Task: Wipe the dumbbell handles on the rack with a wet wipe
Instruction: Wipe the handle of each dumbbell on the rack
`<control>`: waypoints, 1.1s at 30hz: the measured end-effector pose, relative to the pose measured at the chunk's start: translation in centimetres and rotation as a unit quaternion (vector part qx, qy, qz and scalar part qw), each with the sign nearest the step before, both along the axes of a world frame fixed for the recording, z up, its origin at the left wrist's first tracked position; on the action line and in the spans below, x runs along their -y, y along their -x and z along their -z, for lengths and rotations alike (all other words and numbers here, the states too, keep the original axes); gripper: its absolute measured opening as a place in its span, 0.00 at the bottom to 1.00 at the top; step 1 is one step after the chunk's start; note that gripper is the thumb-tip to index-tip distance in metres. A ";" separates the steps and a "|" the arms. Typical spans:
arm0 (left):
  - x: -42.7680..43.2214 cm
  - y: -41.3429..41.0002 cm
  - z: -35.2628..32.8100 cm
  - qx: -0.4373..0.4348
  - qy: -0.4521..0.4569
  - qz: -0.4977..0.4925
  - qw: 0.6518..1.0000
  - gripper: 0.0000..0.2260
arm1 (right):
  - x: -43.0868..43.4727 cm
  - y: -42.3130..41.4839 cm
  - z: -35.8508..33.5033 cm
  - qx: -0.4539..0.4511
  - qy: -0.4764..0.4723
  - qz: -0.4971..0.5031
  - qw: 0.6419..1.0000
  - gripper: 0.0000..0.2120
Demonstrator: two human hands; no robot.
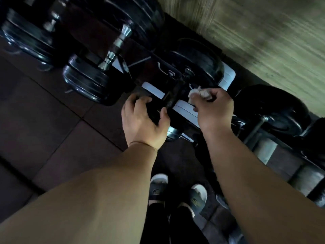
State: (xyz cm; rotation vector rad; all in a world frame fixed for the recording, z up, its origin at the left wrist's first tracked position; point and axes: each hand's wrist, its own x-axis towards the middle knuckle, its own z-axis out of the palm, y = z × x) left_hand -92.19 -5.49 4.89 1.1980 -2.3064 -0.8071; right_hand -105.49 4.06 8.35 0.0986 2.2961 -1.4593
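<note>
- White and crumpled, the wet wipe [200, 93] is pinched in the curled fingers of the right hand [212, 110], just beside the dark handle [173, 95] of the middle dumbbell [198, 62]; whether the wipe touches the handle I cannot tell.
- The left hand [144, 118] grips the near black end of the same dumbbell, with the fingers curled over the top and the thumb pressed on the side nearest the handle.
- This dumbbell lies on the rack [227, 74], across pale grey cradles, with its far round head towards the wood-grain surface [263, 32].
- To the left, a larger dumbbell with a chrome handle [116, 46] lies on the same rack, apart from both hands.
- To the right, another black dumbbell [270, 110] lies close to the right wrist.
- Dark square floor tiles [52, 111] lie under the left arm.
- Two shoes [158, 187] with pale toes stand on the floor between the forearms.
- The picture is dim and somewhat blurred, so small details of the handle are not clear.
</note>
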 end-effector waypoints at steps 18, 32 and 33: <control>0.0 0.0 0.1 0.014 0.012 0.001 1.000 0.22 | 3.2 -0.9 1.4 -0.011 -0.035 -0.016 0.999 0.02; -0.3 -0.2 0.2 0.017 0.013 -0.005 1.000 0.22 | 3.6 0.0 1.5 -0.135 -0.068 -0.102 0.983 0.05; -0.2 -0.2 0.2 0.017 0.014 -0.004 1.000 0.23 | 3.6 -0.2 1.8 -0.152 -0.064 -0.091 0.982 0.04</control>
